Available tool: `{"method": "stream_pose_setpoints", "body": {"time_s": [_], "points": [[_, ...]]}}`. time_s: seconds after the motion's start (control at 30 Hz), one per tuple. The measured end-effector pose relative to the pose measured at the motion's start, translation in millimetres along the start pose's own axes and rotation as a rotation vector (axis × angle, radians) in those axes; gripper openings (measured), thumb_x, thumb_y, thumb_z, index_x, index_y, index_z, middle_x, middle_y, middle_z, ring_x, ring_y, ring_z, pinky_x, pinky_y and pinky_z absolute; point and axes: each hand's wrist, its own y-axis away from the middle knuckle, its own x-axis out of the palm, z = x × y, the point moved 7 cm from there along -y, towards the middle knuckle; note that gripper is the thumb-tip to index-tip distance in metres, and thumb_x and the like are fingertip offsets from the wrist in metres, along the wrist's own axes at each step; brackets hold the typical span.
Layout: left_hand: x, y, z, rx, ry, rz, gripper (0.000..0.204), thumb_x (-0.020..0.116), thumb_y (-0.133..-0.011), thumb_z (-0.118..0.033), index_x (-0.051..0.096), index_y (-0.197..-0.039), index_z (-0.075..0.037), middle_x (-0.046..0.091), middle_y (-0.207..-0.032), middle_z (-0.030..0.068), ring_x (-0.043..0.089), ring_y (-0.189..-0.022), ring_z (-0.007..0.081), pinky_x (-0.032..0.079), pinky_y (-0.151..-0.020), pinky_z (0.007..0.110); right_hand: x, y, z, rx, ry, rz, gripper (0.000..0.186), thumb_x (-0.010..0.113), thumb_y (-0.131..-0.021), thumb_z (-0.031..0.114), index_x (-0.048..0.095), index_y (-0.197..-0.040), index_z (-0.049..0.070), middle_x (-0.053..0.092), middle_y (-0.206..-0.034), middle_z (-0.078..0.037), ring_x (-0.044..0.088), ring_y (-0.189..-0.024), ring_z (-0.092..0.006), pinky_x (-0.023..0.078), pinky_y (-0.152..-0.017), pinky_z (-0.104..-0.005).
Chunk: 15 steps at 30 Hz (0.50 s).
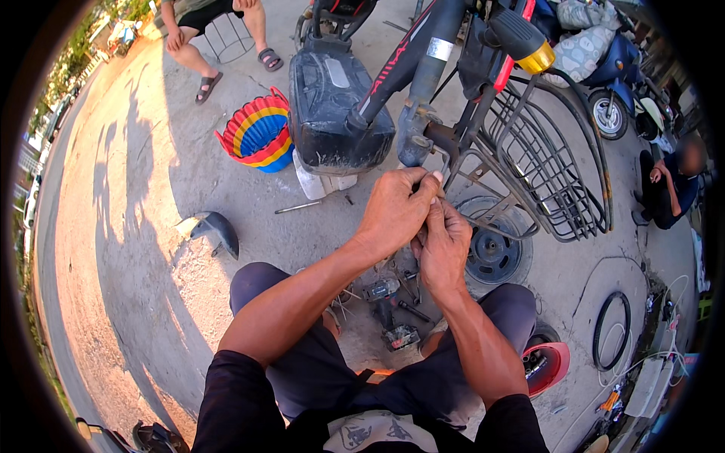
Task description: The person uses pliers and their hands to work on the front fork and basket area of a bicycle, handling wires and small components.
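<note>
My left hand and my right hand meet under the frame of an electric bike, fingertips pinched together. A thin bent metal piece runs down from the bike's lower bracket to my fingers. Whatever lies between the fingertips is too small and covered to make out. Just above is the dark steering tube, its lower end bare of a wheel. The black wire basket hangs to the right of my hands. Behind my right hand a black wheel lies flat on the ground.
A cordless impact driver and loose tools lie between my feet. A black fender piece and a striped basket stand to the left. At right are a red bowl, a black tyre and a seated person. Another person sits at upper left.
</note>
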Motion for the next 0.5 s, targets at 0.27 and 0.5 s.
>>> {"method": "stream_pose_setpoints", "body": {"time_s": [0.27, 0.5], "points": [[1.9, 1.0, -1.3, -0.008, 0.022, 0.001, 0.038, 0.057, -0.100, -0.024, 0.061, -0.075, 0.004, 0.049, -0.061, -0.0011, 0.040, -0.061, 0.0043, 0.036, -0.049, 0.029, 0.0, 0.2, 1.6, 0.008, -0.007, 0.011, 0.033, 0.047, -0.106, 0.027, 0.058, -0.084, 0.005, 0.046, -0.061, 0.005, 0.037, -0.050, -0.0029, 0.031, -0.043, -0.0216], [1.4, 0.1, 0.4, -0.007, 0.010, 0.001, 0.037, 0.057, -0.098, -0.025, 0.063, -0.078, 0.004, 0.054, -0.063, 0.0084, 0.048, -0.059, 0.0120, 0.041, -0.053, 0.034, -0.5, -0.2, 0.6, 0.015, -0.035, 0.020, 0.037, 0.048, -0.106, 0.025, 0.054, -0.076, 0.006, 0.045, -0.060, 0.005, 0.038, -0.051, -0.0030, 0.031, -0.044, -0.0224]]}}
